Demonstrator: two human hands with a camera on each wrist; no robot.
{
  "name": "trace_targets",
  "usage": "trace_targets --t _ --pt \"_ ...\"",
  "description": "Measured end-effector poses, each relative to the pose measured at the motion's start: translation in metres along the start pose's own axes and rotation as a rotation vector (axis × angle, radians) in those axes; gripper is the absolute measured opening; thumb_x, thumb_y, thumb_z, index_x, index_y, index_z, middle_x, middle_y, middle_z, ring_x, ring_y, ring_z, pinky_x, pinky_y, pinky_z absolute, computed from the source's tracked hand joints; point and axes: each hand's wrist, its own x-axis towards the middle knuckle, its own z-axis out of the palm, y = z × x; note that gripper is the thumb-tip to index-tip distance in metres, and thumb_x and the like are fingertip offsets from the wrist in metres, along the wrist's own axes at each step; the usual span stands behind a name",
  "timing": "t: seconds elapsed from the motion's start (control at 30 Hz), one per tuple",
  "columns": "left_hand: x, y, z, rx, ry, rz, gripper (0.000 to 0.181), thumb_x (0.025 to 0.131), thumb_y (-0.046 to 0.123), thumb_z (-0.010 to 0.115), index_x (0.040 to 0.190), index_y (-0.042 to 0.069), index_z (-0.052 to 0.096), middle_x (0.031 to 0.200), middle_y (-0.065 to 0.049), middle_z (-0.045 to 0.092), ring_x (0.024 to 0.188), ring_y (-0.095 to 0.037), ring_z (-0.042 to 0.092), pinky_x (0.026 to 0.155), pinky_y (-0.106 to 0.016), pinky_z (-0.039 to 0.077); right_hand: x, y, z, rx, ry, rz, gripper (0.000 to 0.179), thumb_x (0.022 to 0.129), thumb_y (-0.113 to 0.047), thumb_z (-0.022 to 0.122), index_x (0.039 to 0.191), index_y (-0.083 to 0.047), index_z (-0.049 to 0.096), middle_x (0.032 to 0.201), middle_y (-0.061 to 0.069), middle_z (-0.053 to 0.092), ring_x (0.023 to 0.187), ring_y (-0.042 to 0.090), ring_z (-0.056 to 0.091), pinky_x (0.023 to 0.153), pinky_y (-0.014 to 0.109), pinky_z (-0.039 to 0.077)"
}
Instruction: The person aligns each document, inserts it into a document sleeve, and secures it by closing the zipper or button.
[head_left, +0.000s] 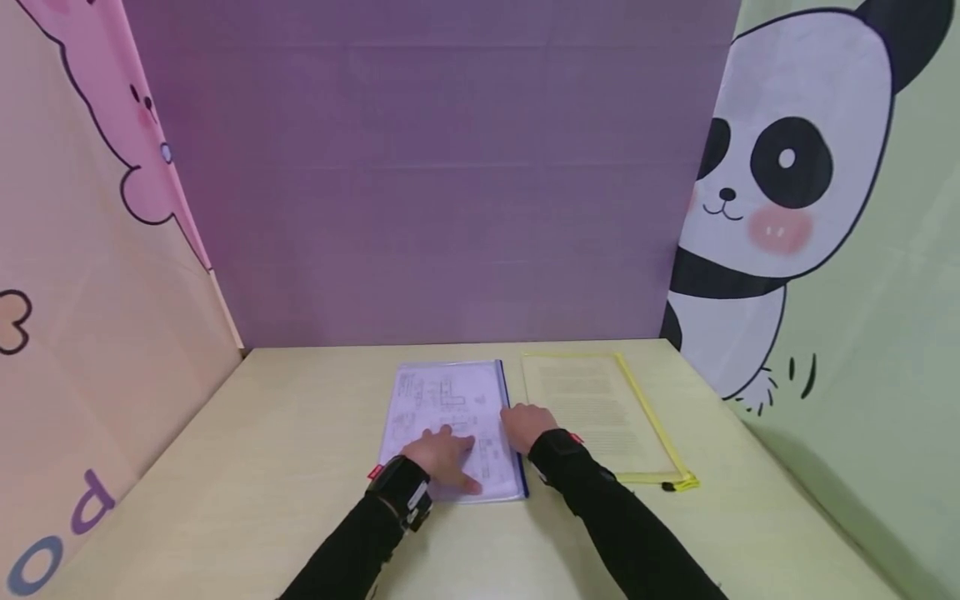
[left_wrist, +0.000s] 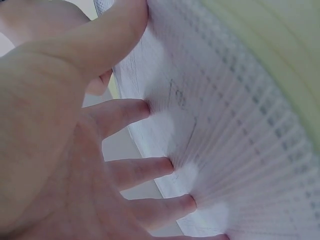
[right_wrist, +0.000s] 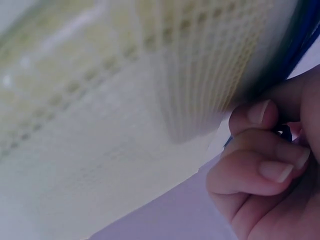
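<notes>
A clear mesh zip pouch [head_left: 448,390] with a dark blue zipper edge lies flat on the table, a sheet of printed drawings inside it. My left hand [head_left: 444,460] rests on its lower part, fingers spread; in the left wrist view the fingertips [left_wrist: 184,204] press the mesh. At the pouch's right edge is my right hand [head_left: 527,425], its fingers curled. The right wrist view shows it pinching a dark zipper pull [right_wrist: 284,132], mostly hidden by the fingers, beside the blue zipper [right_wrist: 300,45].
To the right lies a second mesh zip pouch [head_left: 585,400] with yellow edging and a text page inside, its black zipper pull [head_left: 668,487] at the lower right corner. The pale table [head_left: 300,450] meets a purple panel [head_left: 450,208] at the back and printed walls at both sides.
</notes>
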Motion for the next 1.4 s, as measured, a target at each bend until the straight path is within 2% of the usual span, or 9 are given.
trace_targets --t 0.43,0.67,0.87,1.2,1.4 --pt "0.0 -0.002 -0.003 0.015 0.016 0.015 0.08 0.078 0.057 0.082 0.147 0.026 0.056 0.137 -0.016 0.053 0.112 -0.036 0.053 0.088 -0.058 0.051 -0.002 0.001 -0.009 0.015 -0.036 -0.037 0.008 0.098 -0.009 0.063 0.09 -0.005 0.062 0.078 0.013 0.064 0.069 0.028 0.065 0.063 0.045 0.056" --pt "0.0 0.0 -0.001 -0.009 0.003 0.009 0.08 0.077 0.057 0.083 0.147 0.027 0.056 0.137 -0.015 0.053 0.111 -0.035 0.052 0.087 -0.059 0.052 -0.003 0.005 -0.003 0.006 -0.041 -0.045 0.009 0.099 -0.011 0.061 0.09 -0.007 0.062 0.078 0.011 0.064 0.068 0.027 0.064 0.062 0.045 0.056" --pt "0.0 0.0 -0.001 0.005 0.004 0.005 0.081 0.077 0.057 0.082 0.147 0.027 0.056 0.138 -0.014 0.053 0.111 -0.035 0.052 0.087 -0.058 0.052 -0.004 0.006 -0.003 0.0 -0.046 -0.053 0.008 0.098 -0.011 0.062 0.091 -0.007 0.063 0.078 0.011 0.064 0.067 0.026 0.063 0.062 0.044 0.056" --pt "0.001 0.0 -0.005 0.015 -0.006 0.008 0.081 0.076 0.058 0.083 0.147 0.028 0.056 0.137 -0.014 0.054 0.11 -0.034 0.051 0.09 -0.057 0.051 -0.01 0.002 -0.015 0.029 -0.107 -0.03 0.009 0.099 -0.013 0.061 0.095 -0.006 0.064 0.08 0.011 0.064 0.069 0.024 0.06 0.067 0.044 0.057" --pt "0.0 -0.001 -0.005 0.011 -0.002 0.015 0.081 0.077 0.056 0.083 0.147 0.027 0.056 0.137 -0.014 0.054 0.11 -0.034 0.051 0.091 -0.056 0.05 -0.015 -0.002 -0.021 0.037 -0.108 -0.034 0.008 0.099 -0.012 0.061 0.095 -0.006 0.064 0.08 0.011 0.064 0.069 0.024 0.06 0.068 0.043 0.057"
